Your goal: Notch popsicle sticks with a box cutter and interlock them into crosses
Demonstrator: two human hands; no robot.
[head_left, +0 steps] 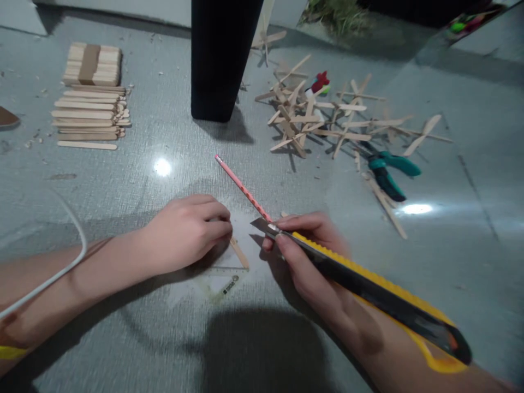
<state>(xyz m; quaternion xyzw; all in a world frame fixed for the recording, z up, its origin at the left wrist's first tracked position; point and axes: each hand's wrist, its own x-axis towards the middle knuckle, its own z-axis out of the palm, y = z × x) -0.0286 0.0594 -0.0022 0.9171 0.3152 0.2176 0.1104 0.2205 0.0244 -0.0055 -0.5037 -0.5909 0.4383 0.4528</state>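
Note:
My left hand is closed, its curled fingers on a short wooden craft stick whose lower end sticks out beneath them. Under the stick lies a clear plastic set square with ruler marks. In my right hand is a yellow and black utility knife, held near its front. Its blade is out and points left, towards my left fingers but apart from them. A pink pencil lies on the surface just beyond the blade, its eraser end pointing away from me.
Bundled craft sticks and a row of loose sticks lie at the back left. Crossed stick pieces are heaped at the back right, beside green-handled pliers. A black post stands in between. A white cable crosses my left forearm.

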